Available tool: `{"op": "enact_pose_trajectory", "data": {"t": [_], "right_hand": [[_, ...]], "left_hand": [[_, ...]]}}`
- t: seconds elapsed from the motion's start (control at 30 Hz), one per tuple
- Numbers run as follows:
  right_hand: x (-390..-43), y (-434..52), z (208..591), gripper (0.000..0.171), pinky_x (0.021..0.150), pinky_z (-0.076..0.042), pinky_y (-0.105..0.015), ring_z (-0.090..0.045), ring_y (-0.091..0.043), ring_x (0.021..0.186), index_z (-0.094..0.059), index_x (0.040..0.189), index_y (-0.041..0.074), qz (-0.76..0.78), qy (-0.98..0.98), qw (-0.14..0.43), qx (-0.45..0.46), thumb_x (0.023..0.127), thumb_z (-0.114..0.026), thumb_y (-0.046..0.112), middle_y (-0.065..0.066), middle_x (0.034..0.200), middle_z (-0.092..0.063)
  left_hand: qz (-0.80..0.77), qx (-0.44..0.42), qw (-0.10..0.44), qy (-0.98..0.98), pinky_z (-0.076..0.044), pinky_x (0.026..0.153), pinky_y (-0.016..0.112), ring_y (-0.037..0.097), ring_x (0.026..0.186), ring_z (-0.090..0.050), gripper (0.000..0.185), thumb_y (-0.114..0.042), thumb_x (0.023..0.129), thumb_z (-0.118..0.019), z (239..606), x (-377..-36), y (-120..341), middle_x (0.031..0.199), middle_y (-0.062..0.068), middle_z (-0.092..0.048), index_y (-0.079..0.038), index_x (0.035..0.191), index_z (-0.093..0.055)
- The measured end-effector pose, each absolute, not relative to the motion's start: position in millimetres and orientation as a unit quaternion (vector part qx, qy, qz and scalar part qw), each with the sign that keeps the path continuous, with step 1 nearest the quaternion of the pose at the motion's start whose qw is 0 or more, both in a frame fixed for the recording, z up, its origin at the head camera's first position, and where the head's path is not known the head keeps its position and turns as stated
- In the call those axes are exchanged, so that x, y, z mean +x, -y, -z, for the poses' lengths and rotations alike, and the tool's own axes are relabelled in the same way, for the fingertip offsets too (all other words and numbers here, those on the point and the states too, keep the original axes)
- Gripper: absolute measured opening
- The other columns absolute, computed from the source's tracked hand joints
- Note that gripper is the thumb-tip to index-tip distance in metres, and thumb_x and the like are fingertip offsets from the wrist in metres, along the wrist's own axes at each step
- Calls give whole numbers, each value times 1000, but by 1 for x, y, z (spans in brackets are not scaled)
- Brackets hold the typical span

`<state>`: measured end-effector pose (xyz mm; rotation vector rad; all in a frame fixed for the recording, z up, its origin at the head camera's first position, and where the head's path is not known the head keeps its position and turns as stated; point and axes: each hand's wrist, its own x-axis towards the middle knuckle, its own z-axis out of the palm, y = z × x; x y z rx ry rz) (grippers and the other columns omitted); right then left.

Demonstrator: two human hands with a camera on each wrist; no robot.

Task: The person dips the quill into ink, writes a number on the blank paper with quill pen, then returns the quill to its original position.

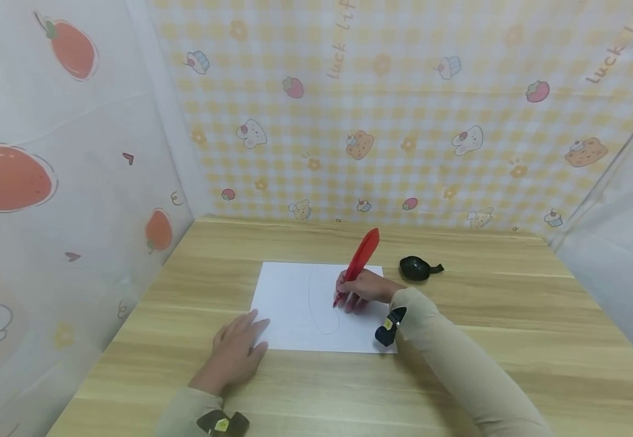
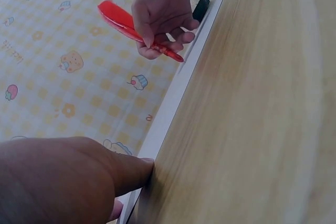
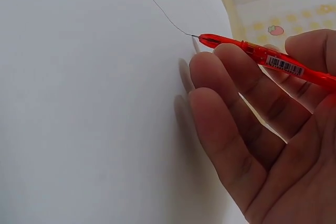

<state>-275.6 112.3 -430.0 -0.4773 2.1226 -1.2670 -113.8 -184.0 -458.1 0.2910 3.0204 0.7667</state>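
Observation:
My right hand (image 1: 367,286) pinches a red feather pen (image 1: 362,255), its plume leaning up and to the right. In the right wrist view the tip of the pen (image 3: 247,50), which bears a barcode label, meets the end of a thin dark line. That line (image 1: 309,303) curves in a long U across a white sheet of paper (image 1: 286,291). My left hand (image 1: 235,347) lies flat with spread fingers at the lower left corner of the sheet. In the left wrist view its thumb (image 2: 131,173) rests at the paper's edge.
A small black object with a rounded bowl and short tail (image 1: 416,268) lies right of the paper, behind my right forearm. Wood-grain table (image 1: 316,388) surrounds the sheet. A yellow checked cloth (image 1: 382,121) hangs at the back, with white patterned sheeting (image 1: 103,121) on the left.

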Motion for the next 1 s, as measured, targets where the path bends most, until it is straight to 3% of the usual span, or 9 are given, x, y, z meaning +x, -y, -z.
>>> {"op": "enact_pose_trajectory", "data": {"t": [1.0], "right_hand": [[-267,-104,443,17,62,-59,-36,-70,-26,72,-57,107,3,530,-786,272,-164,98,-54,16,-12,93,-71]], "left_hand": [[-248,89,15,-965,-11,107,68,44,139,-24,43,-19,97,-55,454,-113,183,152,21,-33,-7,138,-52]]}}
